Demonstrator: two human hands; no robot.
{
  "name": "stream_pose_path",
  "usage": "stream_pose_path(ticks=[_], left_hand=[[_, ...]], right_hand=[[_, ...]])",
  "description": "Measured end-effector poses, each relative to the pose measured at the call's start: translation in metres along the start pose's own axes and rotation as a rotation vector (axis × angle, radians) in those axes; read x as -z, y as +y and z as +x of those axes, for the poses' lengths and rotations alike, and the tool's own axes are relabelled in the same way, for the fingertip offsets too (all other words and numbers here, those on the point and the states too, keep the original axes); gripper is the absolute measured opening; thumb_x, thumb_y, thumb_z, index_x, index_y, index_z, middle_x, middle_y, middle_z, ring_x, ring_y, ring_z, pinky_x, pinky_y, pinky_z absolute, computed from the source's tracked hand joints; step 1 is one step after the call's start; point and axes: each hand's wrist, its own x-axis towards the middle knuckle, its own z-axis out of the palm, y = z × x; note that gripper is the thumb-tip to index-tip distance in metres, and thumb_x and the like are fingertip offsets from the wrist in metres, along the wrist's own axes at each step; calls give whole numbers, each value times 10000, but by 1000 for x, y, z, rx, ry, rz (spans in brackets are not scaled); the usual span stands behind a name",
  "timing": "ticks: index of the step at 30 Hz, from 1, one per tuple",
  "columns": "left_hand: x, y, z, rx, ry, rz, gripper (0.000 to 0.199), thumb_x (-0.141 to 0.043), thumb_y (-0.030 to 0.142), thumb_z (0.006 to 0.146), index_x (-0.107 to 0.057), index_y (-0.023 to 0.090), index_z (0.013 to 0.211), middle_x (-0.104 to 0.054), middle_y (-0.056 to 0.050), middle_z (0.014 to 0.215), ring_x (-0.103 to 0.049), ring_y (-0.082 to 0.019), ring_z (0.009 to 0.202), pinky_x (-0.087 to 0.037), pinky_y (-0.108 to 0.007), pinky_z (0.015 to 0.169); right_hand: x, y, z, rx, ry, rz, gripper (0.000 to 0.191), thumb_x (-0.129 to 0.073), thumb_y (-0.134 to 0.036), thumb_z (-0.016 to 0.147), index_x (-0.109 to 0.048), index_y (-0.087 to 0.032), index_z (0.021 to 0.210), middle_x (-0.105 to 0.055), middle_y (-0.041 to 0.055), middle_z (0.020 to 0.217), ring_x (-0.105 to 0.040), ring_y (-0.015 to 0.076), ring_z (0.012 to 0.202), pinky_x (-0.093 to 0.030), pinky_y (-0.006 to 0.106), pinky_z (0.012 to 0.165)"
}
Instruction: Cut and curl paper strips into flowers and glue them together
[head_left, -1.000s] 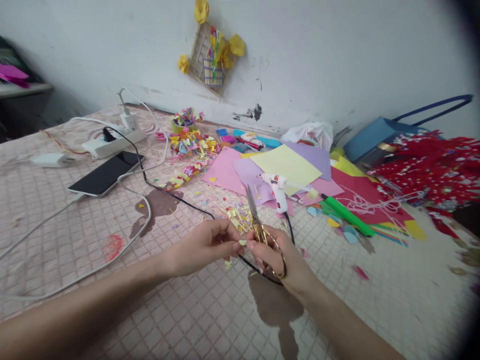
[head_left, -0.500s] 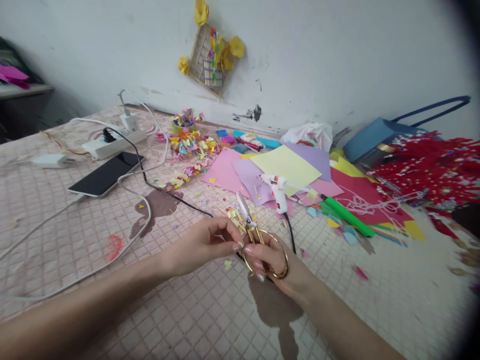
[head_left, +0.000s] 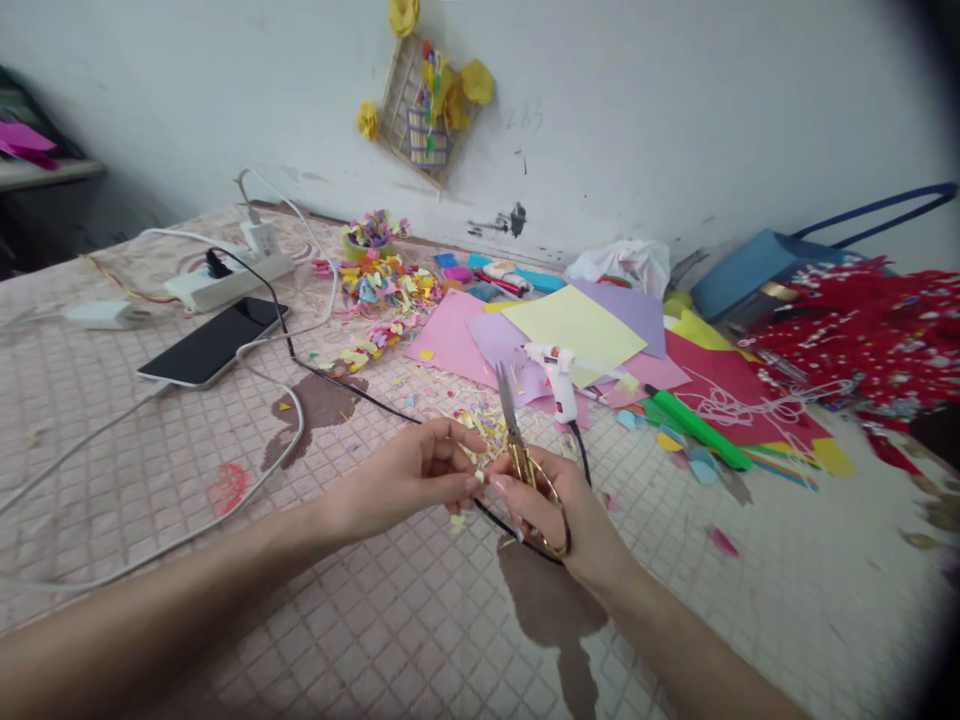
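Scissors (head_left: 508, 408) shifted rightward above table (head_left: 337, 620).

The left hand (head_left: 416, 478) pinches a tiny pale-yellow paper piece (head_left: 479, 477) at its fingertips, close against the fingers of the right hand (head_left: 544, 505). Gold-handled scissors (head_left: 517, 425) sit in the right hand, blades pointing up and away past its fingers. Just beyond the fingers lie yellow paper scraps (head_left: 486, 425) on the desk (head_left: 360, 620); farther off, a white glue gun (head_left: 559, 385) rests by overlapping colored sheets (head_left: 577, 330). Left of the fingers, well apart, is a phone (head_left: 214, 342); a black cord (head_left: 352, 391) passes beneath them. Right of them lies a green marker-like stick (head_left: 701, 430).
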Motion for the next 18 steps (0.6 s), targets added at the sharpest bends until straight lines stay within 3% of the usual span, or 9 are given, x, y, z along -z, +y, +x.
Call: stream_pose_path(ticks=[10, 18], left_hand=[[3, -13, 1, -20, -79, 52, 268, -643, 218, 781, -483, 145, 983, -591, 20, 691, -554, -91, 586, -444, -234, 570], [2, -1, 0, 34, -42, 0, 232, -648, 200, 774, -511, 124, 946, -593, -7, 761, -548, -100, 670, -457, -257, 636]], right_hand=[[-3, -5, 1, 22, -64, -36, 106, -557, -265, 786, -543, -174, 734, -479, -50, 584, -400, 78, 494, -325, 210, 476], [0, 1, 1, 6, -4, -23, 115, -546, -272, 810, -546, -175, 747, -447, -65, 547, -407, 72, 465, -322, 201, 456]])
